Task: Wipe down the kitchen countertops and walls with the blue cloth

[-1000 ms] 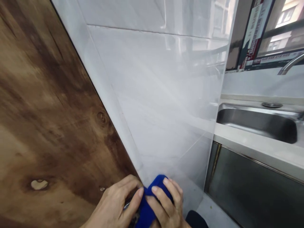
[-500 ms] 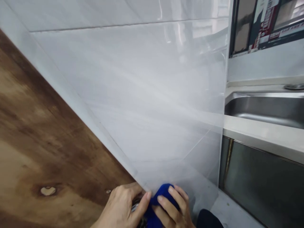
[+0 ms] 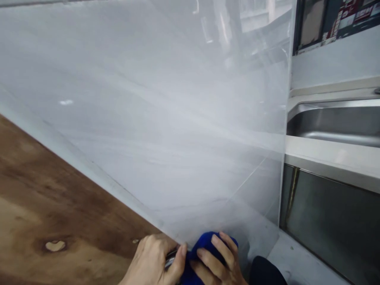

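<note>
At the bottom of the view, my left hand is closed round a shiny metal piece, which shows only in part between thumb and fingers. It sits at the edge of a brown wooden panel. Just to its right, my right hand grips a bunched blue cloth, with fingers curled over it. The cloth reaches down between both hands close to the metal piece, and whether it touches that piece I cannot tell. Both hands are low, by the foot of the white tiled wall.
A white trim runs slantwise between wood and tiles. On the right are a steel sink in a white counter, and a dark cabinet door below it. A dark rounded shape stands at the bottom edge.
The view has shifted and turned, so the wood edge and trim lie lower and flatter. Both hands keep their holds, with little visible movement.
</note>
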Demonstrator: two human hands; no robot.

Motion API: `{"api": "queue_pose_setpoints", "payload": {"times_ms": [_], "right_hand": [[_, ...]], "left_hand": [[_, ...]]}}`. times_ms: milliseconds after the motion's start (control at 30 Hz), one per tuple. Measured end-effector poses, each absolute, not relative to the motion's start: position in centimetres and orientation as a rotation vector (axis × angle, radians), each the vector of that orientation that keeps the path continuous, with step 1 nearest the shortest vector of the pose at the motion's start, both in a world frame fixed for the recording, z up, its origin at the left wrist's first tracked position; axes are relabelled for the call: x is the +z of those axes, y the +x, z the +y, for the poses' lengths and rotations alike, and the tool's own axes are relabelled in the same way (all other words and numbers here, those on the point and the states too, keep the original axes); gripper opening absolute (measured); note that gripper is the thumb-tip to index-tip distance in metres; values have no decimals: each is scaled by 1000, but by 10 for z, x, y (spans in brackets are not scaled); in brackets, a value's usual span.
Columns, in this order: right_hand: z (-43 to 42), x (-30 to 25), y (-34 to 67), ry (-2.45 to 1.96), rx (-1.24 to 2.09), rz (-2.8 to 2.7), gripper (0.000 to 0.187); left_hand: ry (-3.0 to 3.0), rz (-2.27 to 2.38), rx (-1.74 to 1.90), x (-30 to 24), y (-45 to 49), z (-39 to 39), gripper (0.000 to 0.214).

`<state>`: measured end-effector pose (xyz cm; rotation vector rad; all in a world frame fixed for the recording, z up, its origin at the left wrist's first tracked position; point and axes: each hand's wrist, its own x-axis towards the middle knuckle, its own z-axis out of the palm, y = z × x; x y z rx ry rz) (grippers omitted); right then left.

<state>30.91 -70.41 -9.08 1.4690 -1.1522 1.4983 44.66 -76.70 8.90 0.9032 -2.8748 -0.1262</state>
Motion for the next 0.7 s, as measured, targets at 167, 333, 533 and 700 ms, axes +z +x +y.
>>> {"api": "queue_pose_setpoints", "payload": {"times_ms": [167, 333, 533, 700], "right_hand": [[-704, -92, 310, 1456, 1519, -1162, 20], [-704, -95, 311, 1461, 1484, -1170, 19], [-702, -100, 311, 1488, 1479, -1201, 24], [-701, -103, 310, 1492, 1458, -1200, 33]], "left_hand": [[859, -2853, -78, 90, 446, -767, 55], [963, -2853, -119, 90, 447, -763, 60], [1153, -2894, -292, 89, 448, -762, 65], [1229, -2918, -389, 89, 444, -766, 67]]}}
